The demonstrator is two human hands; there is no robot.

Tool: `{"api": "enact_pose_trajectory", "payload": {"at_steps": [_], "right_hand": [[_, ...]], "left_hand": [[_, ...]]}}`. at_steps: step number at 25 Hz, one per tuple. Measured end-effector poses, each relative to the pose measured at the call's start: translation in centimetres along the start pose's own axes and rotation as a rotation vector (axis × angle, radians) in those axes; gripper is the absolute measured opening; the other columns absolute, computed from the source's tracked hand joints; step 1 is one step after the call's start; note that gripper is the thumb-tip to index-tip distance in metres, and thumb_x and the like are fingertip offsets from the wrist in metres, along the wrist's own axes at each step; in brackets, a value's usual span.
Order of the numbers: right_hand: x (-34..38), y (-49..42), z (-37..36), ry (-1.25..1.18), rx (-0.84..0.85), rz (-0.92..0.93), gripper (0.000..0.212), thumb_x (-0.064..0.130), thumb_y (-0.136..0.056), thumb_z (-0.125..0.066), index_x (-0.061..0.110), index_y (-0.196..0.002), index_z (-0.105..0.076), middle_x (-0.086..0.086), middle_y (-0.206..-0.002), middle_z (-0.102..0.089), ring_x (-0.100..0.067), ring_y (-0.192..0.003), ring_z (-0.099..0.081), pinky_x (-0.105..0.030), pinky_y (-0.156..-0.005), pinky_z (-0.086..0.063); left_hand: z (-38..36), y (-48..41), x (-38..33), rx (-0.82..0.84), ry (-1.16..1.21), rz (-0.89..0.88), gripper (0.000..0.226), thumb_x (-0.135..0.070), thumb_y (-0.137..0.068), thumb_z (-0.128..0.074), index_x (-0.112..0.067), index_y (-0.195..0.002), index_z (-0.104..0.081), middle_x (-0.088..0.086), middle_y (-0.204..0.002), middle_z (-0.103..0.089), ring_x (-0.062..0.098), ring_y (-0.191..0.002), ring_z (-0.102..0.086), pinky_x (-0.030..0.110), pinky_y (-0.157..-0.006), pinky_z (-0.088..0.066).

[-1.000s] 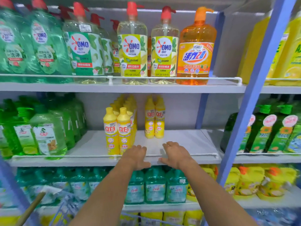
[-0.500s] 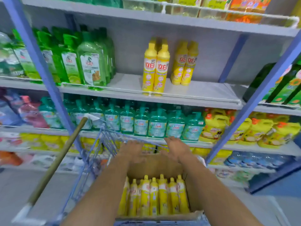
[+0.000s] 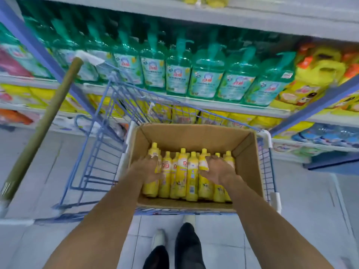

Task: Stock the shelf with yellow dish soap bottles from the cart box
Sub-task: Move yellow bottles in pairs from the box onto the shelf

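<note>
Forearms, both bare, reach forward and down from us into the open cardboard box [image 3: 194, 134], nearly parallel, with the wrists just past its near rim. Our left hand [image 3: 147, 171] lies palm-down on the leftmost yellow bottle [image 3: 154, 150], fingers curled round its body below the cap. Our right hand [image 3: 218, 169] sits over the right end of the group, thumb spread to one side of a bottle and fingers on the other. Blur keeps us from telling whether it has closed.

The yellow bottles [image 3: 191, 171] are slim, glossy plastic with rounded shoulders, small yellow caps and printed labels. They stand upright, packed close together toward the near wall, directly under and between both hands. The box is matte brown card, creased at its corners, and sits in a blue wire cart [image 3: 97, 152]. Beyond it, a lower shelf [image 3: 223, 106] carries clear green pump bottles [image 3: 178, 76]. A wooden pole [image 3: 38, 129] slants across at the left.
</note>
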State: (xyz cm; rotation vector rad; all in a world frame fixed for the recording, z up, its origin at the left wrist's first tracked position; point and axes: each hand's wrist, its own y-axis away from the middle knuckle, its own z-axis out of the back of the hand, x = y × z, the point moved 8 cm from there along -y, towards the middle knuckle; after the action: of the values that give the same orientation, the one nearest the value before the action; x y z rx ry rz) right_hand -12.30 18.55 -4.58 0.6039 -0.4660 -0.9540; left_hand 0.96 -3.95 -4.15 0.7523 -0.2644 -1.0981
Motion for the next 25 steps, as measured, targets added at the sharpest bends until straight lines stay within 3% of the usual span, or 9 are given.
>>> {"api": "enact_pose_trajectory", "payload": {"at_steps": [8,13,16,18,21,25], "right_hand": [[-2.7,-8.3,-0.7,-0.035,-0.001,0.008,0.068,0.057,-0.098,-0.052,0.01,-0.146,-0.041,-0.014,-0.148,-0.043,-0.036,-0.133,-0.044,-0.048,-0.1,-0.048],[-3.4,-13.3,-5.0,-0.107,0.044,-0.032,0.064,0.057,-0.096,-0.054,0.009,-0.139,-0.047,-0.014,-0.144,-0.048,-0.036,-0.133,-0.045,-0.045,-0.101,-0.046],[-3.9,-15.7,-7.2,-0.181,0.025,-0.057,0.065,0.052,-0.097,-0.057,0.005,-0.141,-0.045,-0.017,-0.145,-0.046,-0.036,-0.133,-0.046,-0.044,-0.104,-0.044],[-4.3,-16.4,-7.7,-0.214,-0.011,-0.084,0.059,0.045,-0.096,-0.062,0.005,-0.136,-0.049,-0.017,-0.14,-0.048,-0.036,-0.129,-0.048,-0.042,-0.103,-0.044],[-5.5,-17.9,-8.7,-0.283,-0.025,-0.124,0.054,0.04,-0.092,-0.068,0.004,-0.13,-0.053,-0.019,-0.136,-0.053,-0.036,-0.128,-0.049,-0.04,-0.103,-0.043],[-7.1,-19.7,-10.5,-0.368,-0.059,-0.208,0.061,0.049,-0.079,-0.078,0.011,-0.123,-0.06,-0.015,-0.123,-0.066,-0.034,-0.118,-0.059,-0.037,-0.093,-0.049]], "left_hand": [[-0.2,-9.2,2.6,-0.07,0.173,0.085,0.079,-0.063,-0.08,-0.067,-0.016,-0.138,-0.046,0.013,-0.138,-0.051,0.035,-0.126,-0.05,0.046,-0.101,-0.046],[-5.9,-18.2,6.4,-0.064,0.362,0.136,0.105,-0.078,-0.051,-0.065,-0.015,-0.133,-0.053,0.009,-0.135,-0.056,0.029,-0.124,-0.054,0.044,-0.103,-0.047],[-6.0,-18.0,5.8,-0.12,0.46,0.148,0.074,-0.061,-0.059,-0.078,-0.016,-0.117,-0.066,0.006,-0.117,-0.069,0.027,-0.115,-0.063,0.039,-0.096,-0.051],[-6.8,-17.4,5.2,-0.116,0.504,0.158,0.052,-0.034,-0.069,-0.087,-0.013,-0.113,-0.069,0.009,-0.112,-0.073,0.027,-0.11,-0.066,0.035,-0.092,-0.052],[-7.5,-18.0,5.3,-0.111,0.532,0.175,0.052,-0.028,-0.066,-0.091,-0.012,-0.109,-0.066,0.01,-0.11,-0.072,0.029,-0.108,-0.066,0.03,-0.084,-0.05],[-7.9,-19.9,5.3,-0.023,0.568,0.177,0.051,-0.025,-0.066,-0.094,-0.009,-0.107,-0.068,0.001,-0.103,-0.065,0.019,-0.102,-0.062,0.023,-0.078,-0.041]]}}
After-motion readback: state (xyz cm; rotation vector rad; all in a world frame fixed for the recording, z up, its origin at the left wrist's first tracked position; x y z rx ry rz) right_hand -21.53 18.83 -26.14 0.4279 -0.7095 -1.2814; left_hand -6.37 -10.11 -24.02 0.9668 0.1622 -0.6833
